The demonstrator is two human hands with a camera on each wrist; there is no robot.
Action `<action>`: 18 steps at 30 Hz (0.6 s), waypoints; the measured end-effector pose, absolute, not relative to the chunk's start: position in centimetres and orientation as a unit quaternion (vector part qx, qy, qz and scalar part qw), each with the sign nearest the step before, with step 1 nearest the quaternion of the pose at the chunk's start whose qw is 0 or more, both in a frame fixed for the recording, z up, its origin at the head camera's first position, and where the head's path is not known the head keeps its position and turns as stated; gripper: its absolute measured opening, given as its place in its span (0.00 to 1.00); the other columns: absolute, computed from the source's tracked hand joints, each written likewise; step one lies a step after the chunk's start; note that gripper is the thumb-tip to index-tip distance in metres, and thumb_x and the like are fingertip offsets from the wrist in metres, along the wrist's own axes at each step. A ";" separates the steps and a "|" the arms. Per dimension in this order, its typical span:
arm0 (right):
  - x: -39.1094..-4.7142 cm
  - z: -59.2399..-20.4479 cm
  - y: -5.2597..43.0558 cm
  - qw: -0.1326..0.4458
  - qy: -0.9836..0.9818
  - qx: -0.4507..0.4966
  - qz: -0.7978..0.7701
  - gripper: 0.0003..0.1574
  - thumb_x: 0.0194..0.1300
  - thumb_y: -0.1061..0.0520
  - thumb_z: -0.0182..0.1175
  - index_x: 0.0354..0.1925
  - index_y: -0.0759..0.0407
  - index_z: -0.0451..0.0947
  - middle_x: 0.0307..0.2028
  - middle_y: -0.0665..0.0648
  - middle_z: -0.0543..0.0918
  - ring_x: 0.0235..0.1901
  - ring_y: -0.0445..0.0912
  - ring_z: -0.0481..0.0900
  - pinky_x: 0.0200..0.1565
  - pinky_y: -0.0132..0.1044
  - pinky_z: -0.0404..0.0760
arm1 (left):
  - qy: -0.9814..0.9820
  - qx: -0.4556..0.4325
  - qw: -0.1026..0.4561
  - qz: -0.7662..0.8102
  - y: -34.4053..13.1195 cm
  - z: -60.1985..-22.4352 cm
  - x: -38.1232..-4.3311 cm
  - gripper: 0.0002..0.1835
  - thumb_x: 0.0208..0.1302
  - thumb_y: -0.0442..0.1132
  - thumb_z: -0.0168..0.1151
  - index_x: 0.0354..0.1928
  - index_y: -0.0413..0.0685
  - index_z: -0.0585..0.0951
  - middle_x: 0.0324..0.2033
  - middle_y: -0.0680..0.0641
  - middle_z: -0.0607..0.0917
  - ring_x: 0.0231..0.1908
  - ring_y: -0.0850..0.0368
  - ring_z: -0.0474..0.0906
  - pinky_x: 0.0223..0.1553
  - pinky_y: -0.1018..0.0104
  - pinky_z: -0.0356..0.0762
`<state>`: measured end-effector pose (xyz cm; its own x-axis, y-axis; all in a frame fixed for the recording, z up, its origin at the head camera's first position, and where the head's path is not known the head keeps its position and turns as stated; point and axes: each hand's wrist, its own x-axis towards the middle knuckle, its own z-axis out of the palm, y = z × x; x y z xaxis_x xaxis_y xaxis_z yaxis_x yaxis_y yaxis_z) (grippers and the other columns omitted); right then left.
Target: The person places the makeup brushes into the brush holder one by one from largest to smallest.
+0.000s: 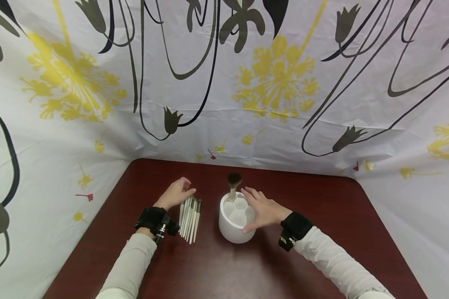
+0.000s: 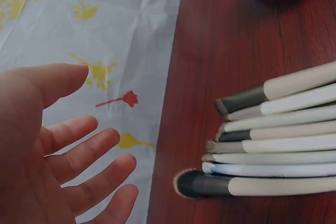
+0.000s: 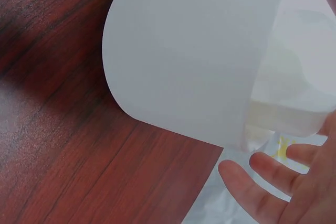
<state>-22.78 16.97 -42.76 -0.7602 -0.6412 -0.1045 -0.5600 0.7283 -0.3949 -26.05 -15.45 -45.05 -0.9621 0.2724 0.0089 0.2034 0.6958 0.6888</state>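
Note:
A white round brush holder [image 1: 236,232] with inner compartments stands on the table, one makeup brush [image 1: 233,183] upright in it, dark bristles up. My right hand [image 1: 263,209] spans the holder's right side, thumb near the front rim and fingers toward the back. In the right wrist view the fingers [image 3: 273,182] are spread beside the rim of the holder [image 3: 184,51]. Several pale-handled makeup brushes [image 1: 190,220] lie side by side to the left. My left hand [image 1: 175,194] hovers at their bristle ends, fingers loosely bent and holding nothing. The left wrist view shows these brushes [image 2: 283,145] apart from the hand [image 2: 68,150].
The dark red wooden table [image 1: 303,265] has rounded far corners. A white cloth [image 1: 209,95] printed with yellow, grey and black flowers hangs behind and at both sides. Black wrist cameras [image 1: 297,228] sit on both wrists.

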 end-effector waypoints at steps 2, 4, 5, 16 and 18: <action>-22.8 -42.6 17.0 0.121 0.923 -0.320 -0.177 0.75 0.35 0.26 0.65 0.69 0.60 0.43 0.68 0.64 0.48 0.63 0.58 0.54 0.47 0.55 0.71 | 0.922 0.127 0.052 0.361 -15.6 -45.3 -26.1 0.21 0.63 0.45 0.54 0.49 0.34 0.69 0.45 0.34 0.76 0.43 0.43 0.74 0.44 0.52 0.72; -22.9 -42.5 16.9 0.122 0.923 -0.318 -0.182 0.75 0.35 0.26 0.65 0.69 0.61 0.43 0.67 0.65 0.48 0.64 0.58 0.52 0.49 0.55 0.70 | 0.923 0.119 0.061 0.360 -15.8 -45.4 -26.2 0.21 0.63 0.45 0.54 0.49 0.35 0.70 0.45 0.35 0.76 0.43 0.45 0.74 0.43 0.53 0.72; -23.0 -42.5 16.8 0.122 0.922 -0.317 -0.186 0.76 0.35 0.26 0.65 0.69 0.61 0.43 0.67 0.65 0.48 0.64 0.58 0.52 0.49 0.55 0.70 | 0.924 0.117 0.063 0.359 -15.9 -45.5 -26.1 0.21 0.63 0.45 0.54 0.49 0.35 0.69 0.45 0.36 0.76 0.43 0.46 0.74 0.43 0.53 0.72; -23.5 -44.0 16.4 0.135 0.907 -0.312 -0.247 0.76 0.31 0.33 0.72 0.68 0.63 0.45 0.65 0.66 0.52 0.63 0.57 0.56 0.55 0.51 0.67 | 0.921 0.103 0.083 0.367 -17.0 -46.4 -25.9 0.21 0.64 0.43 0.53 0.51 0.32 0.69 0.43 0.37 0.77 0.44 0.44 0.74 0.43 0.54 0.72; -23.5 -44.2 16.3 0.133 0.905 -0.311 -0.258 0.75 0.30 0.33 0.72 0.68 0.62 0.46 0.64 0.64 0.55 0.61 0.54 0.61 0.54 0.48 0.68 | 0.918 0.100 0.087 0.373 -17.3 -46.7 -25.9 0.22 0.64 0.43 0.52 0.52 0.32 0.69 0.43 0.37 0.77 0.44 0.44 0.74 0.42 0.54 0.73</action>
